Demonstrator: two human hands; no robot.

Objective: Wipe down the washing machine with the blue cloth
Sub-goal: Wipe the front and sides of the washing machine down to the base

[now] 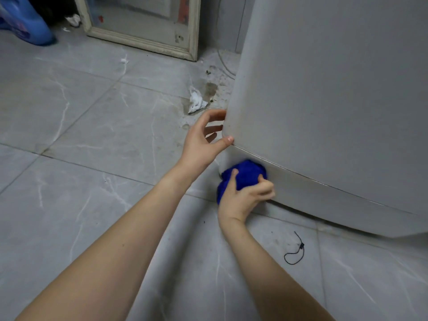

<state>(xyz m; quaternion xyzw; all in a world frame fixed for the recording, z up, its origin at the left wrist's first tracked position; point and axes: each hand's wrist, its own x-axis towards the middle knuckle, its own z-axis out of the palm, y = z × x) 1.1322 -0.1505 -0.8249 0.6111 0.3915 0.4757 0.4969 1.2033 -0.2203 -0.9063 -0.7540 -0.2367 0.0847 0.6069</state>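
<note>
Blue cloth [245, 174] — bunched, clamped in right hand [245, 198], pressed to the washing machine [335, 100] base panel at its near-left corner. Panel runs rightward; floor [92, 135] gap just below. Left hand [203, 140] — fingers spread, bracing the corner edge above. Open room lies right.

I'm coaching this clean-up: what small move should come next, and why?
Probably slide the bunched blue cloth, gripped in the right hand, rightward along the grey washing machine's lower front strip. It sits at the left corner, where the left hand braces the edge.
</note>
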